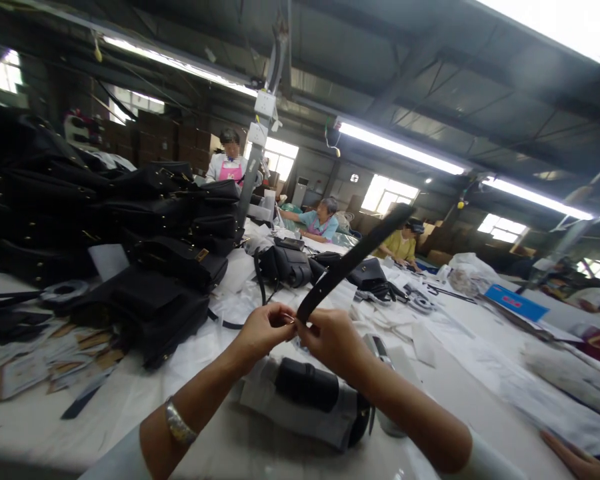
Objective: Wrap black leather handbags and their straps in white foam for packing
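Observation:
Both my hands meet at the middle of the view and pinch the near end of a black strap, which sticks up and to the right. My left hand, with a silver bracelet on its wrist, has its fingers closed on the strap's end, where a small metal piece glints. My right hand is closed on the same end from the other side. Below my hands a rolled black piece lies on a grey cloth on the white table.
A tall pile of black bags fills the left. Card tags are scattered at the near left. More black bags and paper scraps lie beyond my hands. Three co-workers sit at the far side. Another person's hand shows at the bottom right.

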`<state>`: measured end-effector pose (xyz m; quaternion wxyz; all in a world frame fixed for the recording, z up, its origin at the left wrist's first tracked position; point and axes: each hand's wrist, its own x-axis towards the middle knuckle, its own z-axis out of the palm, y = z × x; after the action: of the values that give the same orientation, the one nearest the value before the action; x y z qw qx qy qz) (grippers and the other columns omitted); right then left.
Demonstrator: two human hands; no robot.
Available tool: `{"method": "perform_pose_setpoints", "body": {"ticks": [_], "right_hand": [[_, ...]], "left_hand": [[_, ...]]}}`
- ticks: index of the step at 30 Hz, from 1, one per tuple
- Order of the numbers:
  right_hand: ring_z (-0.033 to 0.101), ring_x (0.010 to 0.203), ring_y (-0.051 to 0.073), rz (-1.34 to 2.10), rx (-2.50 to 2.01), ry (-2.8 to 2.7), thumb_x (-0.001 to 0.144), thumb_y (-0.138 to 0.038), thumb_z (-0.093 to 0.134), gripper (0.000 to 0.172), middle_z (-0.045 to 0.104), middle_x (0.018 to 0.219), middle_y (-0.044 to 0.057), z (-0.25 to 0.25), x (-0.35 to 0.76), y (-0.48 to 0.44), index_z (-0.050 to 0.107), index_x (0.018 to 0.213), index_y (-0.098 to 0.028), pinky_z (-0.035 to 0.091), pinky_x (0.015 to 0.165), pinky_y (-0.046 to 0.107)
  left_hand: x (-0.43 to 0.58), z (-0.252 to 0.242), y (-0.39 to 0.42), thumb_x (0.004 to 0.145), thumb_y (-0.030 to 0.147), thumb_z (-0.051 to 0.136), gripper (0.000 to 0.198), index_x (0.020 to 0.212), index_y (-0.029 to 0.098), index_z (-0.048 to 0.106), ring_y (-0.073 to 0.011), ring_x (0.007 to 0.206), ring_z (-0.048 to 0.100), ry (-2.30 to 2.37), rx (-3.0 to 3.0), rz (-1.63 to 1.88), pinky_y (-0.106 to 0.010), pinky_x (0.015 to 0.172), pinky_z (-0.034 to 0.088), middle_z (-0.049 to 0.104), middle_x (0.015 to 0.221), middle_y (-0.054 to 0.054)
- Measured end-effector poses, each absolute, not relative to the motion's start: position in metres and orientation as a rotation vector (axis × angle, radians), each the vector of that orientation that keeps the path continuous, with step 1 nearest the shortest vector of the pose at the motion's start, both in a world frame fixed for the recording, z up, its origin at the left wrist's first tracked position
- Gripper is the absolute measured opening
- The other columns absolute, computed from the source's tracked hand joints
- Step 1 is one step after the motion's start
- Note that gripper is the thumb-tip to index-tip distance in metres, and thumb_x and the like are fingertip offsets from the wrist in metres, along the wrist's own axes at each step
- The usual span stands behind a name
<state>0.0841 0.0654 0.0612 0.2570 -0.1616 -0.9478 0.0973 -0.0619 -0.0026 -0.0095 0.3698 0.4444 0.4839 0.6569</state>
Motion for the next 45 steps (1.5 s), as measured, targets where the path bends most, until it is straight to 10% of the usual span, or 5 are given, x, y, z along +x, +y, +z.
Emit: {"method": "perform_pose_setpoints", "body": {"ticks": [15,20,30,37,45], "right_hand": [[0.043,0.052,0.004,1.712,-0.040,-2.183,0.071,-0.025,0.080,0.026,0.059,0.070,-0.005,0.179,0.068,0.092,0.070,0.093,-0.017,0.032,0.044,0.014],[0.065,0.075,0.009,1.721,0.201,-2.019,0.083,-0.026,0.072,0.016,0.068,0.086,-0.001,0.217,0.080,0.096,0.069,0.097,-0.018,0.055,0.073,0.020],[0.063,0.081,0.009,1.320,0.215,-2.093,0.097,-0.041,0.056,0.028,0.069,0.079,-0.001,0.199,0.109,0.117,0.072,0.100,-0.019,0.049,0.079,0.019],[0.042,0.042,0.004,1.575,-0.197,-2.485,0.087,-0.053,0.063,0.037,0.056,0.060,-0.005,0.144,0.112,0.106,0.065,0.081,-0.017,0.032,0.039,0.015],[0.041,0.036,0.006,1.379,-0.719,-2.724,0.086,-0.049,0.060,0.040,0.059,0.050,-0.003,0.089,0.103,0.103,0.061,0.062,-0.018,0.028,0.033,0.016]], "left_hand": [[-0.067,-0.003,-0.012,0.073,0.046,0.077,0.040,0.103,0.019,0.076,-0.0274,0.095,0.068,1.561,1.392,1.600,-0.038,0.090,0.053,0.075,0.096,-0.007],[-0.066,-0.002,-0.018,0.073,0.046,0.079,0.050,0.114,0.020,0.071,-0.0283,0.104,0.067,1.613,1.422,1.534,-0.043,0.098,0.050,0.073,0.111,-0.008],[-0.077,-0.022,-0.036,0.075,0.046,0.078,0.052,0.119,0.021,0.067,-0.0275,0.117,0.062,1.533,1.136,1.749,-0.038,0.103,0.046,0.070,0.122,-0.008],[-0.063,-0.023,-0.030,0.071,0.044,0.081,0.050,0.113,0.020,0.070,-0.0263,0.102,0.067,1.431,1.091,1.817,-0.035,0.090,0.052,0.075,0.107,-0.008],[-0.064,-0.028,-0.029,0.069,0.037,0.084,0.045,0.109,0.020,0.072,-0.0255,0.098,0.068,1.330,1.023,1.845,-0.032,0.085,0.053,0.075,0.106,-0.008]]}}
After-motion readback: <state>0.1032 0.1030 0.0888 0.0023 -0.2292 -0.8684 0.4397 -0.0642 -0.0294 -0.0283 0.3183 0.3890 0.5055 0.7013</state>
